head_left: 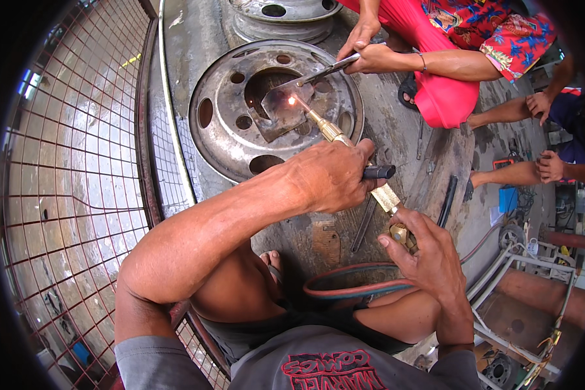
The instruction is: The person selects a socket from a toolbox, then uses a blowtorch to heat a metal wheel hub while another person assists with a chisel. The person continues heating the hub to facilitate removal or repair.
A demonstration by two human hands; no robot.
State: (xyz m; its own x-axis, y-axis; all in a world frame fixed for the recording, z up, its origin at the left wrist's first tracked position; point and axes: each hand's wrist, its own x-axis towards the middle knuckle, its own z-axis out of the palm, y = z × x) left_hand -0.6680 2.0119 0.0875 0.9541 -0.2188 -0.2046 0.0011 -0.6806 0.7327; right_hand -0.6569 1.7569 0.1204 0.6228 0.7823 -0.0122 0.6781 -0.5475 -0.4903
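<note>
My left hand (pixel 335 170) wraps round the brass body of a gas torch (pixel 387 197), near a black part. My right hand (pixel 429 250) curls about the brass valve knobs at the torch's rear end. The torch nozzle points up and left, with a bright glow at its tip. That glow lies at a flat, dark metal plate (pixel 281 122), cut with a curved edge. Under the plate lies a round steel wheel rim (pixel 222 148) with several holes. From the upper right, a co-worker's hands (pixel 369 55) hold long metal tongs (pixel 331 69) with their end at the plate.
Red and green hoses (pixel 354 290) loop below the torch. A wire mesh fence (pixel 78 169) stands at left. Another rim (pixel 279 26) lies at the far side. Metal bars (pixel 364 224) lie on the floor. At right are another person's legs and a metal trolley (pixel 504 260) with a cylinder.
</note>
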